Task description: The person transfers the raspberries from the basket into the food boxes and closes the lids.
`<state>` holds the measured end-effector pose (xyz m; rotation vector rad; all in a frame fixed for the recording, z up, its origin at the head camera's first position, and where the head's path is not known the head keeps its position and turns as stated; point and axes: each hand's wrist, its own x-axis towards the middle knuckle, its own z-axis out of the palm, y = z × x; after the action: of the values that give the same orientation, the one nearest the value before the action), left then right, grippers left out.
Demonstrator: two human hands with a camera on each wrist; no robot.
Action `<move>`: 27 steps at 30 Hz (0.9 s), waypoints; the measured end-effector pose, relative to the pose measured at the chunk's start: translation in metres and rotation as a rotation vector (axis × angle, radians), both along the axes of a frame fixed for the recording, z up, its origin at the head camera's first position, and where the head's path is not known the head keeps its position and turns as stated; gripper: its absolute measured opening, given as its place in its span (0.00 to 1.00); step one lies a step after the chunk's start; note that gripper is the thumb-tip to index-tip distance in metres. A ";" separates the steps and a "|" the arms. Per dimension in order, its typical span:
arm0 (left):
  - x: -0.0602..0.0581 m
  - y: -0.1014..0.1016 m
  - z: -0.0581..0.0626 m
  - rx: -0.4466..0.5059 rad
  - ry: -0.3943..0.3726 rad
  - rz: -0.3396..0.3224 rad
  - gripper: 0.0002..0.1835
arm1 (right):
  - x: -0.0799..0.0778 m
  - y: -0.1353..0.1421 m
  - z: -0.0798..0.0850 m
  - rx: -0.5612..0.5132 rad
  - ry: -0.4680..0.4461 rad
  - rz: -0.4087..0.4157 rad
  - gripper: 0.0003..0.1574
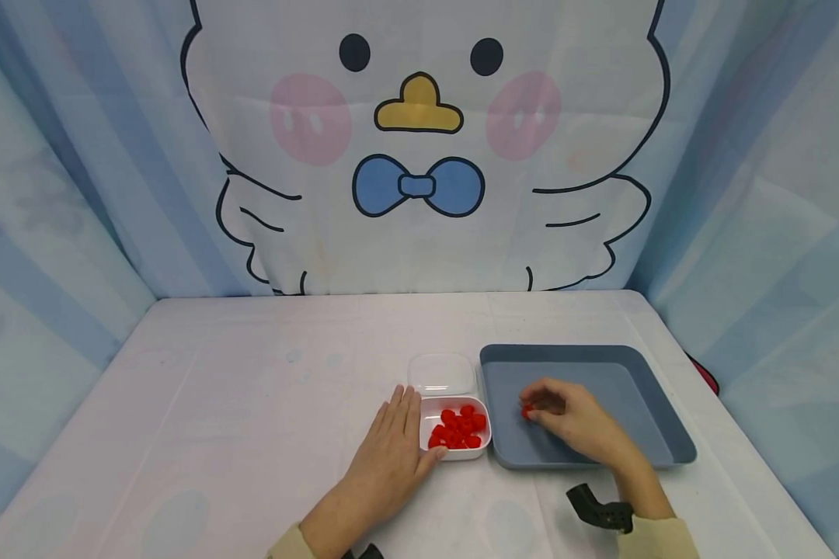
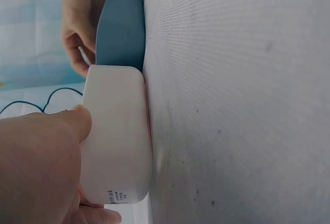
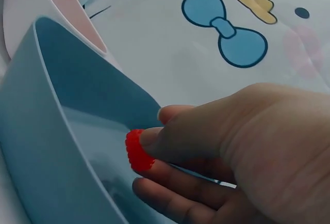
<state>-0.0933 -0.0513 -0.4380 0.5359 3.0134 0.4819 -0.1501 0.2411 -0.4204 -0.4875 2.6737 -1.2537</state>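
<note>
My right hand [image 1: 573, 415] pinches a small red piece with a bumpy edge [image 3: 138, 150] between thumb and fingertips, over the left part of a blue-grey tray [image 1: 625, 407]. A white box [image 1: 471, 454] stands just left of that tray and holds several loose red pieces [image 1: 461, 423] of the same colour. Along the box's left side lies my left hand [image 1: 388, 458], fingers straight and together, its thumb at the near rim. In the left wrist view the box's outer wall [image 2: 116, 136] shows small dark print.
Behind the white box lies a clear plastic lid or tray [image 1: 442, 375]. A white cloth [image 1: 217, 404] covers the table. Printed curtains [image 1: 419, 248] hang at the back and both sides. The tray has a raised rim [image 1: 587, 466].
</note>
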 end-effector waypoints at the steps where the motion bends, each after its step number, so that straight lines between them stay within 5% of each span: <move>1: 0.000 0.000 0.000 -0.001 0.001 0.000 0.45 | 0.000 -0.002 0.000 -0.011 0.011 0.003 0.13; 27: 0.000 0.000 0.000 -0.010 0.010 0.003 0.45 | 0.010 -0.047 0.006 -0.164 0.123 0.028 0.15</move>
<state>-0.0936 -0.0516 -0.4379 0.5354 3.0244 0.4656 -0.1399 0.1940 -0.4145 -0.6422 2.6638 -1.4890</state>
